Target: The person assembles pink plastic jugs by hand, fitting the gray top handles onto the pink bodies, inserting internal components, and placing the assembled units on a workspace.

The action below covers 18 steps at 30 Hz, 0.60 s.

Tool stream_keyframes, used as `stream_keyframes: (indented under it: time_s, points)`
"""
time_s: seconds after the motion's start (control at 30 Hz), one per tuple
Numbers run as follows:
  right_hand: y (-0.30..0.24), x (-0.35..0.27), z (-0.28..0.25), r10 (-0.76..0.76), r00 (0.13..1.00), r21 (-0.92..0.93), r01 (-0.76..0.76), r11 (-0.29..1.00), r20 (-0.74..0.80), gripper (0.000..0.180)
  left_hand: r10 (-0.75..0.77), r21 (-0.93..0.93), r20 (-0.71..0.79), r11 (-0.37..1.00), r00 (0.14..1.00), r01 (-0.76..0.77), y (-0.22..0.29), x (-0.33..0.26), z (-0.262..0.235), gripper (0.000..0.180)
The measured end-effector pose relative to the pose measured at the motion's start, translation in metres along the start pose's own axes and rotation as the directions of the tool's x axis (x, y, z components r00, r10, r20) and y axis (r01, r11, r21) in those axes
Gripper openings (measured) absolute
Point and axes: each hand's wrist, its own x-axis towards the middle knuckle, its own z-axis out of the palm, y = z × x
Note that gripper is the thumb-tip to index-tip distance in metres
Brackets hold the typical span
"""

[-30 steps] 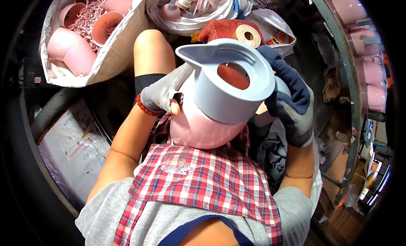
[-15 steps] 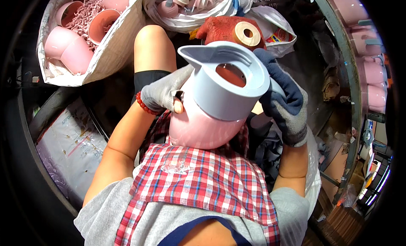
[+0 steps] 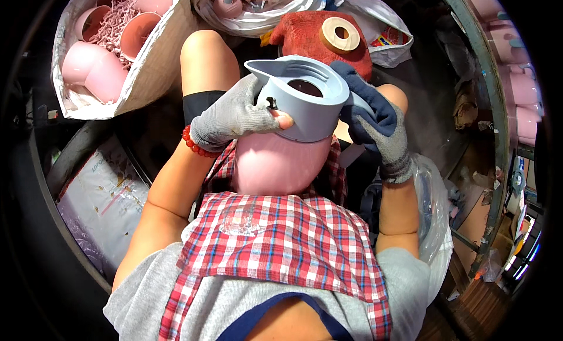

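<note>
Head view, seated person, plaid cloth (image 3: pixel 281 241) over lap. Pink jug (image 3: pixel 275 165) rests on the lap against the cloth, grey-blue spouted lid (image 3: pixel 302 94) seated on its top, spout pointing left. Left hand (image 3: pixel 234 115), grey glove, fingers pressed together against the lid's left wall, bare thumb tip on the rim. Right hand (image 3: pixel 378 121), dark blue and grey glove, fingers curled shut around the lid's handle side. Box of pink jug bodies (image 3: pixel 111 53) upper left, well apart.
</note>
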Motion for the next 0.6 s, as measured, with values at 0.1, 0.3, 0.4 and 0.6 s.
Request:
stream_keyframes:
  time_s: [0.1, 0.3, 0.4, 0.6]
  points:
    - [0.01, 0.0, -0.004, -0.013, 1.0, -0.016, 0.013, 1.0, 0.014, 0.052, 0.023, 0.058, -0.014, 0.998, 1.0, -0.022, -0.001, -0.001, 0.002, 0.067]
    - [0.01, -0.004, 0.001, -0.006, 1.0, 0.018, 0.006, 1.0, -0.02, 0.052, 0.02, 0.007, -0.007, 1.0, 1.0, -0.02, -0.011, -0.003, 0.0, 0.076]
    - [0.006, -0.004, 0.004, -0.062, 0.998, -0.064, 0.062, 0.996, -0.008, 0.051, 0.03, -0.009, -0.038, 0.999, 0.999, -0.03, -0.023, -0.009, -0.007, 0.085]
    - [0.017, 0.002, 0.006, -0.28, 0.96, -0.174, 0.278, 0.945, 0.012, 0.053, -0.044, -0.079, -0.077, 0.996, 0.996, 0.038, -0.028, -0.02, -0.01, 0.101]
